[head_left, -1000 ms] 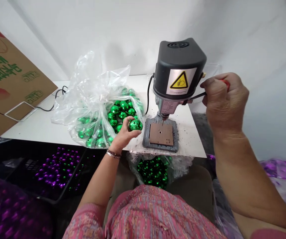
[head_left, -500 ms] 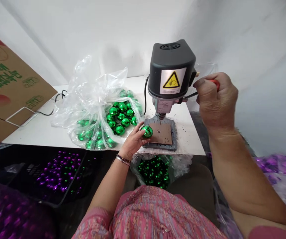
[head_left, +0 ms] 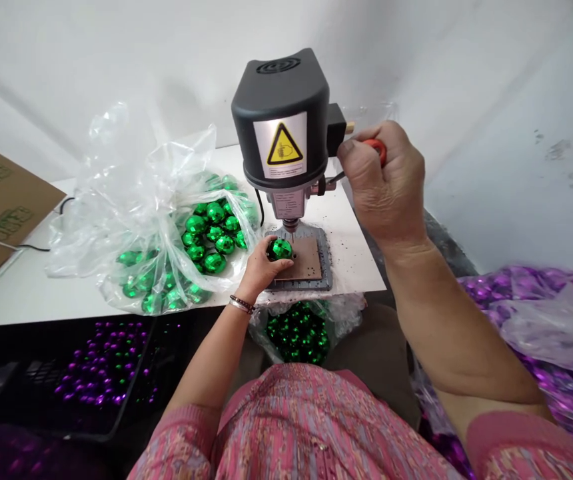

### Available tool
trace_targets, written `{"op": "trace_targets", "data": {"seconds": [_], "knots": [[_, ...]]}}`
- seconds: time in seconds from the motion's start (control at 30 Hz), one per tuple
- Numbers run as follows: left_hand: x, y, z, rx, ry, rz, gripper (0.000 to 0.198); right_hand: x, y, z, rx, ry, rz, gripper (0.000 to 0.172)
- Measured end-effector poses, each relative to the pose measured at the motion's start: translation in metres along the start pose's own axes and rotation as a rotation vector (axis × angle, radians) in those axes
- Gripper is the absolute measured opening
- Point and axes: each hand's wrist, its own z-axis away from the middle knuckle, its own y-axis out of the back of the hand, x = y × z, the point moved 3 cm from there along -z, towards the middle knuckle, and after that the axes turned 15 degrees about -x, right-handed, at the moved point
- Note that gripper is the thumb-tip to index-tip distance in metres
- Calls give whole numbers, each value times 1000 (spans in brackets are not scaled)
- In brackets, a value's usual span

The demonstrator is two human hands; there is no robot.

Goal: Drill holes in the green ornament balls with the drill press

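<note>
A shiny green faceted ball [head_left: 281,249] is pinched between the thumb and fingers of my left hand [head_left: 260,268]. It is just left of the bit of a black bench drill press [head_left: 280,120], over the brown board [head_left: 308,259] on the grey drill base [head_left: 327,270]. My right hand [head_left: 389,183] is wrapped round the red-knobbed feed lever [head_left: 377,149] at the drill's right side. The thin drill bit [head_left: 293,237] points down beside the ball; whether they touch I cannot tell.
A clear plastic bag [head_left: 166,220] of green balls lies left of the drill on the white table [head_left: 11,303]. An open bag of green balls [head_left: 299,333] sits below the table edge. A cardboard box [head_left: 1,200], a dark crate [head_left: 131,400] and bagged purple balls [head_left: 541,313] surround me.
My left hand has brought the green ball closer to the drill bit, and its grip has turned. My right hand stays on the lever. The view has shifted right.
</note>
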Motion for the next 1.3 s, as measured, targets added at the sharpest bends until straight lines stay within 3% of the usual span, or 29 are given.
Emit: {"op": "trace_targets", "data": {"seconds": [0.43,0.6,0.73,0.93,1.3], "knots": [[6,-10,-15,-106,-228,-417,67,-3,2,6,-14,22,18,28],[3,-14,-13,-168,-236,-368,70,-2,1,7,-9,2,1,21],[7,-18,-10,-157,-237,-301,62,-2,0,9,-1,41,12,23],[14,-24,-8,-121,-73,-174,53,-2,1,10,-11,26,48,22],[10,-26,-8,-116,-101,-168,57,1,3,27,2,33,108,18]]}}
